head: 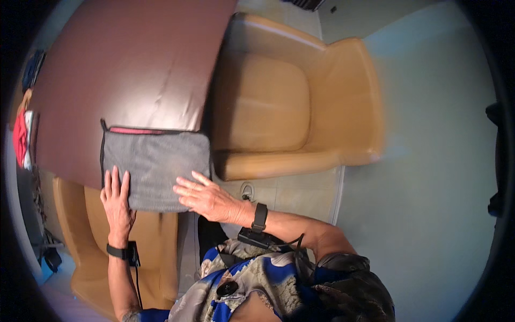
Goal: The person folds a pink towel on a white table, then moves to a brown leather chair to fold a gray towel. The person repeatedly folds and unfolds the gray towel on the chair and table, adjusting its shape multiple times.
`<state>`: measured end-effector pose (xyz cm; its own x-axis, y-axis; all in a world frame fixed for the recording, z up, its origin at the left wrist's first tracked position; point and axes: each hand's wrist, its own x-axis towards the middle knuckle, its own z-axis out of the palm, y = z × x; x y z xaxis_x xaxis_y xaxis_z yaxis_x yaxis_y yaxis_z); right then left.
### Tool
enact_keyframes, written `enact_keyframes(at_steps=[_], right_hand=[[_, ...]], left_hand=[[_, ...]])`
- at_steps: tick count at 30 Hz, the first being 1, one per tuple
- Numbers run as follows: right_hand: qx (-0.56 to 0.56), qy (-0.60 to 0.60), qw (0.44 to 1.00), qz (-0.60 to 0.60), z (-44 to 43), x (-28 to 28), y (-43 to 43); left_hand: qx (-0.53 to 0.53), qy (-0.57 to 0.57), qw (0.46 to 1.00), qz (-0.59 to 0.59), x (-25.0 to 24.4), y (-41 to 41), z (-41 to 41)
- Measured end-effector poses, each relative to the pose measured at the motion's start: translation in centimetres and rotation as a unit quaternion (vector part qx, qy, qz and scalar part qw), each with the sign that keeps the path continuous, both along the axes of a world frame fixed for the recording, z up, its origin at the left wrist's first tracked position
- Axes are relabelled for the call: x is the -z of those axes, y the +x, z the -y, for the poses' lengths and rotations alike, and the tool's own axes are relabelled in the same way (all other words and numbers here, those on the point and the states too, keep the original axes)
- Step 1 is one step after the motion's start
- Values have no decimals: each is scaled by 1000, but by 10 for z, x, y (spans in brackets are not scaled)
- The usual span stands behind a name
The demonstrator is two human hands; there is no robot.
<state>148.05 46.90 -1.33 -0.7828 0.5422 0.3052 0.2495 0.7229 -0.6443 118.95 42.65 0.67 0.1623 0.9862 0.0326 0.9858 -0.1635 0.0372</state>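
A folded grey cloth (157, 161) with dark edging lies flat at the near corner of a brown table (120, 64). A small black loop stands at its far left corner, and a strip of pink shows along its far edge. My left hand (118, 197) rests on the cloth's near left part, fingers spread and pointing away from me. Across its near right part lies my right hand (205, 197), palm down with the fingers apart. Neither hand grasps anything that I can see. The thumb side of my left hand is partly hidden at the cloth's near edge.
A tan armchair (273, 104) stands against the table's right side. Another tan armchair (132, 249) is at the near left. Red and white fabric (22, 137) sits beyond the table's left edge. Each wrist wears a black strap with a device and cable.
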Motion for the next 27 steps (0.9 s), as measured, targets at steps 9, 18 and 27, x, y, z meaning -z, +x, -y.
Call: enact_keyframes(at_steps=[9,18,27], right_hand=[[139,-104,983,-63,-12,51,20],[313,-226,922,-29,-14,46,60],[264,-84,946,168,36,100,131]], left_hand=[[72,-19,992,101,0,-1,-2],[125,-1,971,206,31,39,-50],[263,-81,954,114,145,76,-28]])
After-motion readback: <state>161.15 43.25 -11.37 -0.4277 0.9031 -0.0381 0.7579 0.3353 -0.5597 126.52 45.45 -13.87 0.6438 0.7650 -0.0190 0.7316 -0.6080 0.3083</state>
